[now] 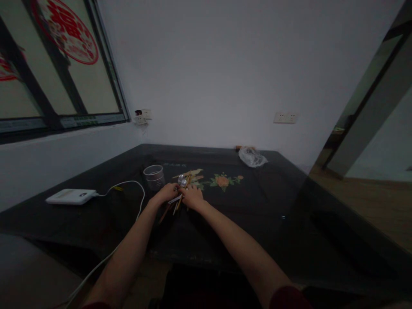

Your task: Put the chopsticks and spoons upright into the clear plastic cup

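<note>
Both hands lie side by side on a heap of sticks (pixel 176 207) near the middle of the dark table (pixel 264 206), a little toward its left half; the left hand (pixel 165 193) sits palm down on the heap's left side, fingers bent over the sticks; the right hand (pixel 192 198) sits just beside it, its fingers also curved down onto the heap; the view is too small and dim to tell whether either hand grasps a stick or only presses on it. The sticks are thin, tan and orange; some jut out below the hands toward the near edge, others fan out past the fingertips toward the far edge; a small shiny piece (pixel 182 180) lies among them, just beyond the fingertips.

A clear cup (pixel 154 176) stands upright just beyond the left hand, close to the heap yet apart from it; a painted flower (pixel 222 180) marks the table to the right of the heap. A flat white box (pixel 71 196) lies near the left edge; its white cable (pixel 137 189) loops toward the left forearm and runs off the near edge. A crumpled clear bag (pixel 252 157) rests at the far edge, well apart from the hands.
</note>
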`<state>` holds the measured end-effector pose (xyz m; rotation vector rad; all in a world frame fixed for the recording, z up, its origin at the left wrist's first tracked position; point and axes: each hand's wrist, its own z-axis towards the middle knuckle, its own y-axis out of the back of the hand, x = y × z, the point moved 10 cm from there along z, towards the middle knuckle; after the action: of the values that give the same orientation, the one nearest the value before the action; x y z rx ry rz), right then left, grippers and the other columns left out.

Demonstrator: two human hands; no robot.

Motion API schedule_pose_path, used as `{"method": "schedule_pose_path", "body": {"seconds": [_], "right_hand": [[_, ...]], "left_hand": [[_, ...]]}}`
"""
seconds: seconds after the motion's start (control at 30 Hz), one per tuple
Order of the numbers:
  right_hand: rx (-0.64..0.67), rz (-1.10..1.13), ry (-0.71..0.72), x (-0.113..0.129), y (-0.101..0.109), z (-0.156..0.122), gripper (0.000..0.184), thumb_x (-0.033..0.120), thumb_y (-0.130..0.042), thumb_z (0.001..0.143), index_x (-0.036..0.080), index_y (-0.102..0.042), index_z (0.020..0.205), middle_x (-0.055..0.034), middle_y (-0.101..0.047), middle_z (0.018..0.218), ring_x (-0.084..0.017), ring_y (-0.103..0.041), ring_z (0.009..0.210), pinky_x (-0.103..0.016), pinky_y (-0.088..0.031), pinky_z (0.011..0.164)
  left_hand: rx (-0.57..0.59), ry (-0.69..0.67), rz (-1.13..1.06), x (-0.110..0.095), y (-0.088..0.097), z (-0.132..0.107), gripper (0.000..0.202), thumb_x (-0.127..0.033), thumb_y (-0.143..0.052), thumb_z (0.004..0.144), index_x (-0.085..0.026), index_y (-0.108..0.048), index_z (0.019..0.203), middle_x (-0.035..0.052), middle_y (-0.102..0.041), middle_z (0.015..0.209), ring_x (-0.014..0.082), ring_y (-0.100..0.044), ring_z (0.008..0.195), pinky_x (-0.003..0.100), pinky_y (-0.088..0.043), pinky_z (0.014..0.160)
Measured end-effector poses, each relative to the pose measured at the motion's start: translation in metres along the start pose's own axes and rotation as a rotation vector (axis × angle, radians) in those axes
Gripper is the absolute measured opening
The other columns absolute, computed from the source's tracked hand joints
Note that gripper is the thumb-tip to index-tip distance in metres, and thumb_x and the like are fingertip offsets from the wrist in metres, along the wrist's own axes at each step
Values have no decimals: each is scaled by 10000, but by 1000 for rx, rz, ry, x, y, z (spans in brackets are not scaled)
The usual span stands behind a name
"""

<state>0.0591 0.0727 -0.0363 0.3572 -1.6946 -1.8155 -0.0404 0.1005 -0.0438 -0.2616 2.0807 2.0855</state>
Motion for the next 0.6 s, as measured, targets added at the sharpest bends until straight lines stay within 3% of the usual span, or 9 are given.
{"method": "schedule_pose_path", "body": {"seconds": [0.4, 0.6], "right_hand": [[-29, 8, -22, -2, 1, -1, 450, 256, -437, 850, 344, -467, 1290, -85, -506, 1299, -285, -418, 1200, -468, -370, 905], [-33, 18, -33, -16, 6, -10, 410, 292, -410, 873, 354, -490, 1270, -68, -524, 1279, -280, -419, 1194, -473, -374, 911]], "left_hand": [[-10, -1, 28, 5, -5, 6, 281, -271, -545, 792, -176, -646, 1036, 101, -686, 1036, 219, -642, 948, 250, -469, 784], [-7, -58, -2, -18, -9, 4, 246, -301, -521, 819, -172, -667, 970, 89, -695, 991, 214, -645, 925, 251, -466, 797]]}}
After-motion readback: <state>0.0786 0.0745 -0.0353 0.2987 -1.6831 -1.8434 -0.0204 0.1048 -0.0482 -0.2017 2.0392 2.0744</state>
